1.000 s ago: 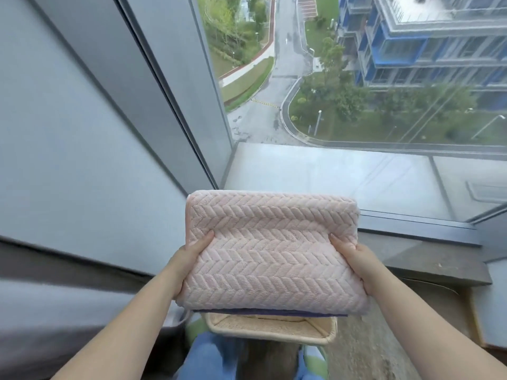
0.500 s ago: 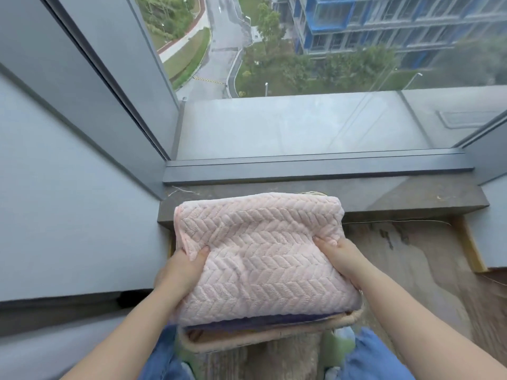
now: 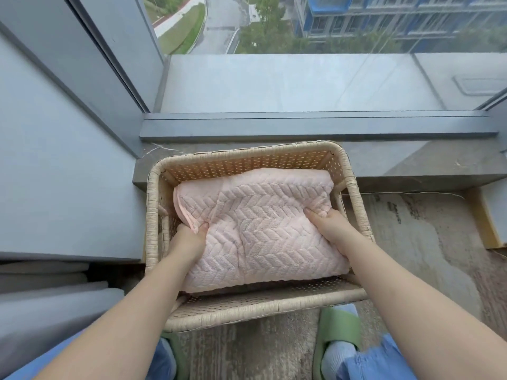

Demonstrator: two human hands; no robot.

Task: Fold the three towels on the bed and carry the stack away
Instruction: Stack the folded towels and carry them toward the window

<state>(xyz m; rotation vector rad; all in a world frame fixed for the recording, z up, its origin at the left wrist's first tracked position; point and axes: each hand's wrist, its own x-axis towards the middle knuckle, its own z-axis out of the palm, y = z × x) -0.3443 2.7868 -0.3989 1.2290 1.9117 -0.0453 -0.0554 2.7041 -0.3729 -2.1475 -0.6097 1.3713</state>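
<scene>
You've lowered the folded pink herringbone towel (image 3: 263,229) into the woven beige rectangular basket (image 3: 247,157). Your left hand (image 3: 189,241) and right hand (image 3: 330,226) each have a grip clamped on its sides, with the basket walls close all round.

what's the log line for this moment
left hand: grips pink towel | right hand: grips pink towel | pink towel: inside wicker basket | wicker basket: by window
</scene>
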